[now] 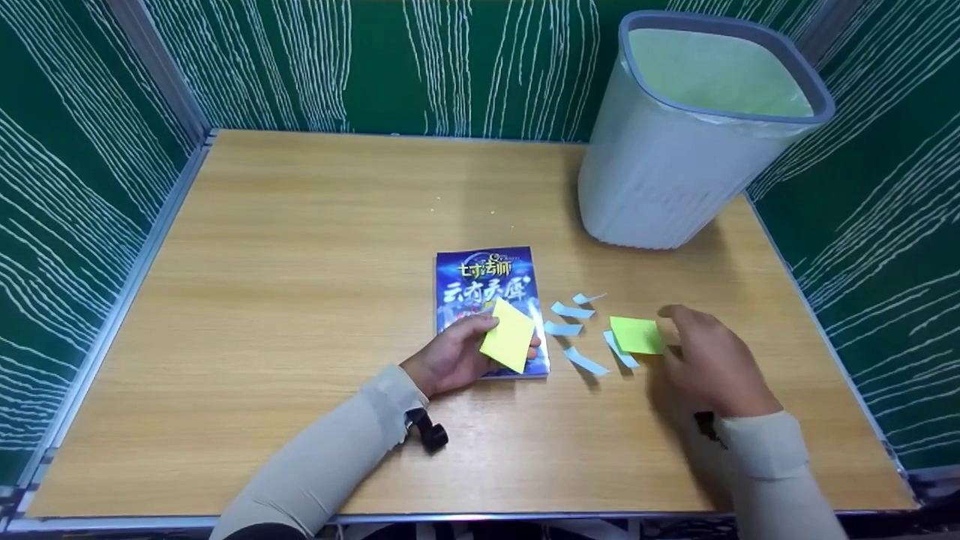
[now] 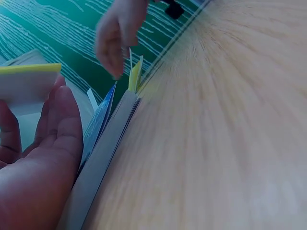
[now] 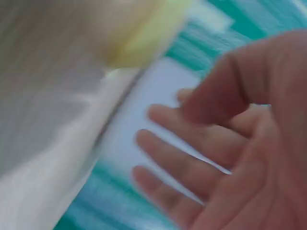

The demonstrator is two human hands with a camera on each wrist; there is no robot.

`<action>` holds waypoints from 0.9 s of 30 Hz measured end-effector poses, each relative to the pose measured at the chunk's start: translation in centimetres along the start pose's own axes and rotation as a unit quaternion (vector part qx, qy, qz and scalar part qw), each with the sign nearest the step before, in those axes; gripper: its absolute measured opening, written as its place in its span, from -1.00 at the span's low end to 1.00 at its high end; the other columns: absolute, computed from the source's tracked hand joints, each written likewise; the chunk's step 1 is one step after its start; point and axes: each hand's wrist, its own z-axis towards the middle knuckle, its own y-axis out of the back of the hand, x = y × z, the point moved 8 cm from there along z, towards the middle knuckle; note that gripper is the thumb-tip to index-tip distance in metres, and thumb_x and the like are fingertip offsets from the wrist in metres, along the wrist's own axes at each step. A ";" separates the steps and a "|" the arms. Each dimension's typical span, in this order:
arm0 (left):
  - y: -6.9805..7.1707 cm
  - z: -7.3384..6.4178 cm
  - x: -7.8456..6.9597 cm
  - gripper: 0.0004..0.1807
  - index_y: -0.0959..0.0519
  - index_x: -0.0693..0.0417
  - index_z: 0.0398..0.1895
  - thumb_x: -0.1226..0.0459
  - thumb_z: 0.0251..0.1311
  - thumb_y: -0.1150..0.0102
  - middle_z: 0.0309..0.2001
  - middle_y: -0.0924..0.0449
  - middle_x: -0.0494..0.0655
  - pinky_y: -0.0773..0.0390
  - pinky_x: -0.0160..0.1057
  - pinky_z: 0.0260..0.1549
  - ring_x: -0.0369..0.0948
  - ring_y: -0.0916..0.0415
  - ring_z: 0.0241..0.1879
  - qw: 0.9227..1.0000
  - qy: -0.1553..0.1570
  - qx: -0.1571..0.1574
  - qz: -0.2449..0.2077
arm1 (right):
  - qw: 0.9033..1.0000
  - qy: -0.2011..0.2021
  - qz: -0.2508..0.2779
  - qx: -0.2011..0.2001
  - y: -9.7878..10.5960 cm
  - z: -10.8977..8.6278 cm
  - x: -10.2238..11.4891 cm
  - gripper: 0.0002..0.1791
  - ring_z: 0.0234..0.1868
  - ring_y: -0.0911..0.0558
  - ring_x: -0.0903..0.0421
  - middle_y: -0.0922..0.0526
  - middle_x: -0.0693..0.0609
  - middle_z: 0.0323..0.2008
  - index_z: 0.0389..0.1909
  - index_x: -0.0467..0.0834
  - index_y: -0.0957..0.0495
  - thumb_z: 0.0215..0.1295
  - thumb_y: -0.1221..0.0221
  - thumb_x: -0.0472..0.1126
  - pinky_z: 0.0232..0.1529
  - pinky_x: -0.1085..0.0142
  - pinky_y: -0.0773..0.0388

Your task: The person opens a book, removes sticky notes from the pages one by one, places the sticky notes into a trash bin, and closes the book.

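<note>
My left hand (image 1: 454,356) holds a pad of yellow sticky notes (image 1: 510,337) between thumb and fingers, above a blue book (image 1: 469,262) with Chinese lettering. In the left wrist view, the pad (image 2: 29,86) appears edge-on with a yellow top sheet. To the right of the book, my right hand (image 1: 712,367) hovers beside a yellow-green sticky note (image 1: 636,335) that stands out over a blue paper strip (image 1: 619,350). The right wrist view is blurred; there the right hand (image 3: 225,153) has loosely bent fingers with nothing between them.
Several light-blue strips (image 1: 586,362) lie curled between the book and the green note. A tall white bin (image 1: 660,172) with a grey rim and liner stands at the back right. Green walls (image 1: 382,82) enclose the wooden table (image 1: 300,247) on three sides. Tiny white specks lie behind the book.
</note>
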 end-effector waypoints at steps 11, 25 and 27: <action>-0.6 -0.2 -0.5 -0.18 -0.29 0.36 0.41 0.06 0.27 -0.39 0.32 -0.47 0.30 -0.58 -0.07 0.30 0.00 -0.58 0.25 0.996 -0.024 0.046 0.075 | 0.946 0.279 0.094 -0.137 -1.2 -0.7 16.6 -0.11 0.32 -0.49 0.03 -0.49 -0.02 0.28 0.24 -0.11 -0.51 -0.09 -0.62 0.17 0.35 0.13 -0.54; -0.3 -0.3 -0.2 0.04 -0.02 0.26 0.61 0.06 0.27 -0.42 0.47 -0.32 0.27 -0.49 -0.04 0.37 0.04 -0.47 0.38 0.998 -0.009 0.033 0.057 | 0.933 0.288 0.203 -0.071 -0.6 0.0 15.6 -0.58 0.33 -0.49 0.22 -0.52 0.20 0.29 0.10 0.11 -0.65 0.22 -0.48 -0.07 0.30 0.27 -0.59; -0.1 -0.4 -0.2 0.05 -0.02 0.26 0.61 0.07 0.25 -0.43 0.45 -0.33 0.21 -0.50 -0.05 0.36 -0.01 -0.49 0.36 0.998 -0.010 0.027 0.057 | 0.926 0.294 0.226 -0.070 -0.5 -0.1 15.5 -0.74 0.25 -0.58 0.23 -0.61 0.22 0.21 0.00 0.10 -0.67 0.31 -0.41 -0.14 0.23 0.29 -0.63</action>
